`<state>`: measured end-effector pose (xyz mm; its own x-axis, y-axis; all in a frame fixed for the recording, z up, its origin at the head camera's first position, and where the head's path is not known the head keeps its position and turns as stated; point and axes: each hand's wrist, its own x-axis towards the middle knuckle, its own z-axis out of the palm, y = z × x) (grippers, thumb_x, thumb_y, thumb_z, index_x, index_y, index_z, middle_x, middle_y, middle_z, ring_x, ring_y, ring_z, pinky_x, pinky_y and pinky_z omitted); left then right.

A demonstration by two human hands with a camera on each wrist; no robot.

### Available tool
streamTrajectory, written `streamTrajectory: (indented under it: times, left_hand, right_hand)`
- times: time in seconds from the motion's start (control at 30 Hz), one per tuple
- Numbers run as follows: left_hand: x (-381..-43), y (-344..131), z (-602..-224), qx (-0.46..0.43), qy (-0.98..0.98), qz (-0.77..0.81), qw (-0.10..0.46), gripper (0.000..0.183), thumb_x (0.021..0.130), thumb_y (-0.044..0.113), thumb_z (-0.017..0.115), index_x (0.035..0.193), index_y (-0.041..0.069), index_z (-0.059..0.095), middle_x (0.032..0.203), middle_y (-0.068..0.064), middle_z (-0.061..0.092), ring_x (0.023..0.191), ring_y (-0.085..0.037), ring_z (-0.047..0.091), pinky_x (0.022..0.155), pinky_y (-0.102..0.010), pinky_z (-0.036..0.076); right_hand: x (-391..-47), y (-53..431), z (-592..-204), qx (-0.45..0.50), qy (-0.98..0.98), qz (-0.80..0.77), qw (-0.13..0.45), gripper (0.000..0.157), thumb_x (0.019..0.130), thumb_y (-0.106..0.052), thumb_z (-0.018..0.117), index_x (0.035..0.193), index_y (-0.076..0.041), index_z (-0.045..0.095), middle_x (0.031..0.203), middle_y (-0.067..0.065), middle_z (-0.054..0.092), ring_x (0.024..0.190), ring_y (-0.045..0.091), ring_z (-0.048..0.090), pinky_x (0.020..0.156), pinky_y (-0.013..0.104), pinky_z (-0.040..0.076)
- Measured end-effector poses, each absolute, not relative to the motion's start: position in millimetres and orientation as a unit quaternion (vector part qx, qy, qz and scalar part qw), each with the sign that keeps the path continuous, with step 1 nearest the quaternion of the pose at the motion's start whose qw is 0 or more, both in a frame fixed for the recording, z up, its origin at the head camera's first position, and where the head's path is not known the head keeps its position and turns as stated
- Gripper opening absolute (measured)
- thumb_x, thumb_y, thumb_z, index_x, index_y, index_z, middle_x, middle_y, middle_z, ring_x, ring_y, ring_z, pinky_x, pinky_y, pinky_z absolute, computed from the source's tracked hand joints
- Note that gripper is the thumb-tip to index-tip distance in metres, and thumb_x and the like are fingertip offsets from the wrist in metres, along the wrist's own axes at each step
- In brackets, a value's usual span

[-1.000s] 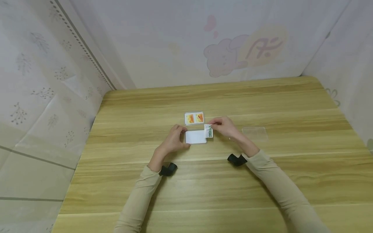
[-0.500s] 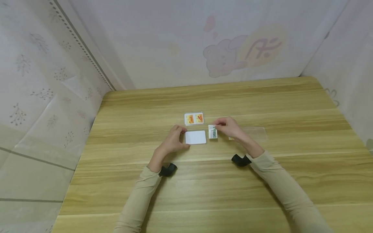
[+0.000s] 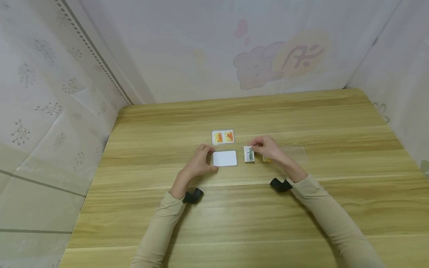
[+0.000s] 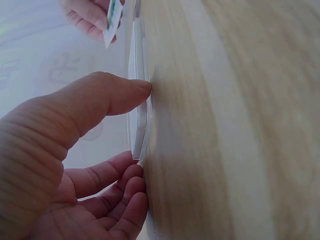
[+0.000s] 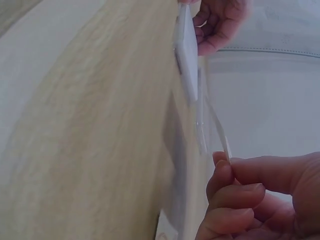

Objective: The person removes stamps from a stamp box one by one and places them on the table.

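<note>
Okay, left hand (image 3: 197,162) first: my thumb and fingers grip opposite edges of the white, rounded-corner rectangular slab edged in clear plastic (image 3: 224,158), which lies flat on the yellow-brown wood-grain table (image 3: 234,216). Right hand (image 3: 269,148): fingertips pinch one corner of the small, thin, white-bordered card with a green printed scene (image 3: 249,153), held just right of the slab, not touching it; the right wrist view shows it lifted off the wood.

Risks, my guess: a corner-only pinch lets the card twist or slip if my fingers loosen, and squeezing hard could crease it. Too much push from my left thumb might skid the slab, since both look smooth. My right forearm passes close to the clear rectangular plastic piece (image 3: 296,154) and a small yellow-printed piece (image 3: 266,159), partly hidden by my wrist; a careless drag could shift either.

Materials: card looks papery, almost a sliver edge-on in the right wrist view. Slab is matte white, thick-sided, with a glossy transparent rim. Beyond it, near but apart, sits the clear-edged white case with two orange-yellow pictures (image 3: 223,137), also rounded. Transparent piece barely shows against the grain; can't tell its depth.
</note>
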<state>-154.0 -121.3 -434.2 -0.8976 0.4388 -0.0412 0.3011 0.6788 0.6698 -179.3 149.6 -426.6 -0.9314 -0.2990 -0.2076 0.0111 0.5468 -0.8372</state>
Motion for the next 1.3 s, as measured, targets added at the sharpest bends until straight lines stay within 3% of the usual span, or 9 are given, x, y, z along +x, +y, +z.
streamTrajectory:
  times: [0.37,1.03,1.3]
  left_hand:
    - [-153.2,-121.1,-433.7,0.199,0.911,0.347,0.103,0.054,0.069,0.007,0.08,0.113,-0.011,0.054,0.108,-0.018,0.049,0.101,-0.03,0.045,0.091,-0.04,0.041]
    - [-154.5,-120.7,-434.9,0.197,0.913,0.343,0.101,0.055,0.069,0.008,0.08,0.113,-0.01,0.054,0.108,-0.017,0.05,0.102,-0.029,0.046,0.093,-0.039,0.04]
    - [-153.8,-120.8,-434.0,0.193,0.913,0.345,0.105,0.055,0.069,0.008,0.08,0.114,-0.01,0.054,0.108,-0.017,0.05,0.102,-0.028,0.045,0.093,-0.039,0.04]
  right_hand:
    - [-179.6,149.0,-431.9,-0.106,0.89,-0.418,0.149,0.015,0.087,0.002,0.058,0.097,0.007,0.067,0.077,0.01,0.062,0.064,0.013,0.048,0.057,0.024,0.04]
    - [-178.9,139.8,-431.5,-0.135,0.917,-0.361,0.103,0.006,0.077,0.007,0.057,0.081,0.004,0.06,0.065,0.006,0.053,0.059,0.014,0.046,0.053,0.023,0.037]
    - [-179.2,135.2,-429.9,-0.131,0.928,-0.328,0.115,0.006,0.077,0.007,0.056,0.082,0.003,0.059,0.067,0.007,0.053,0.061,0.017,0.047,0.053,0.024,0.039]
